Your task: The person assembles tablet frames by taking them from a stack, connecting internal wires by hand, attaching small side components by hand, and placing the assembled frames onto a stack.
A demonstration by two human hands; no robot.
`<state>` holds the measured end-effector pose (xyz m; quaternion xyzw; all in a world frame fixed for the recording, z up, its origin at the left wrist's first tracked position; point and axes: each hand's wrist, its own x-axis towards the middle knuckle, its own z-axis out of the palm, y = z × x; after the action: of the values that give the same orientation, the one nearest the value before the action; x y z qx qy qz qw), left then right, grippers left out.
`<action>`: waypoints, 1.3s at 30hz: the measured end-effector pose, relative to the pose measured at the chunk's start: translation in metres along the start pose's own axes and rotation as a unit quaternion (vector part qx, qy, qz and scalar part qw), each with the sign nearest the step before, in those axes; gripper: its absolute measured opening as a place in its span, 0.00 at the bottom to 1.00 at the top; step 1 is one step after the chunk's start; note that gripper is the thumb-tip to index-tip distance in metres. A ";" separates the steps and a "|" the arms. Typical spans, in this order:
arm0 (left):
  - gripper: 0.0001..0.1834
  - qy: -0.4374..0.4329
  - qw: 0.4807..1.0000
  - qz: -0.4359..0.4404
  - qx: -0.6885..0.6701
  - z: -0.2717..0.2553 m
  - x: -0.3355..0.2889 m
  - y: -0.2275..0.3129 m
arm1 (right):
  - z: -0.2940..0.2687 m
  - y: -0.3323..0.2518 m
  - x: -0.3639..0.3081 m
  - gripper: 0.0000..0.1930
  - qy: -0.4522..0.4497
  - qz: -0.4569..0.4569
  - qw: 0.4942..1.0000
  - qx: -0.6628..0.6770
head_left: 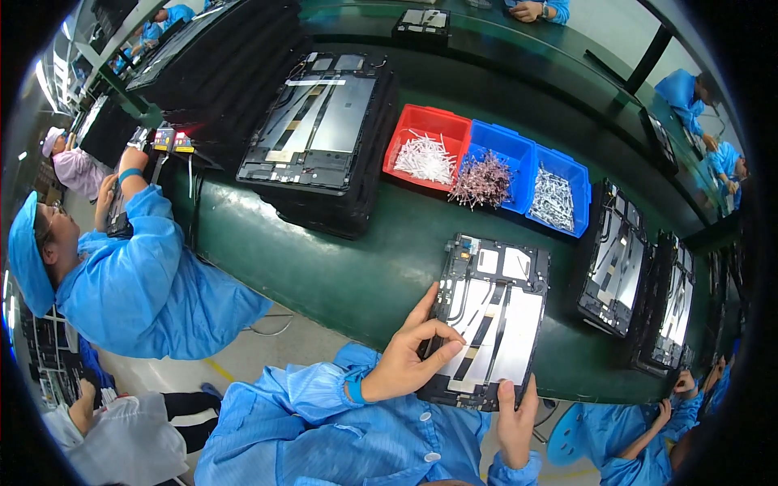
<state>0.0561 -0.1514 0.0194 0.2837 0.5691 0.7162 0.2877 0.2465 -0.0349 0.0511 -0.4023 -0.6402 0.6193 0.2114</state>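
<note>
An opened tablet with silver battery panels, black frame and ribbon cables tilts above the green bench's near edge, in front of my body. My right hand grips its lower right corner, thumb on top. At its left side is my left hand, one finger stretched along the edge. Thumb and index finger of that hand pinch together over the battery area; whatever is between them is too small to make out. A blue band circles my left wrist.
Beyond the tablet stand a red bin of white pieces and blue bins with reddish-brown bundles and small white-grey parts. Stacked opened tablets rise at back left; more tablets lie right. A co-worker sits left.
</note>
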 end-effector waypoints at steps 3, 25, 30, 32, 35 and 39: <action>0.06 -0.040 0.992 0.018 0.117 -0.004 0.002 0.006 | -0.021 -0.015 0.017 0.23 -0.083 0.003 0.975 -0.205; 0.05 -0.007 0.973 0.076 0.216 0.014 0.001 0.012 | -0.006 -0.003 0.058 0.24 0.004 -0.158 0.962 -0.221; 0.05 0.001 0.984 0.057 0.171 0.010 -0.003 0.013 | 0.002 -0.024 0.055 0.22 -0.022 -0.155 0.930 -0.333; 0.05 -0.007 0.980 0.066 0.185 0.008 -0.003 0.011 | -0.002 -0.026 0.059 0.23 -0.025 -0.128 0.941 -0.313; 0.05 0.005 0.980 0.089 0.175 0.008 0.000 0.007 | -0.003 -0.013 0.067 0.25 -0.023 -0.171 0.935 -0.310; 0.05 0.024 0.989 0.060 0.135 0.002 0.014 0.005 | 0.001 -0.004 0.072 0.25 -0.007 -0.264 0.904 -0.335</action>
<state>0.0479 -0.1405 0.0261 0.3364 0.6489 0.6556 0.1896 0.2027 0.0206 0.0386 -0.2613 -0.8942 0.2927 0.2153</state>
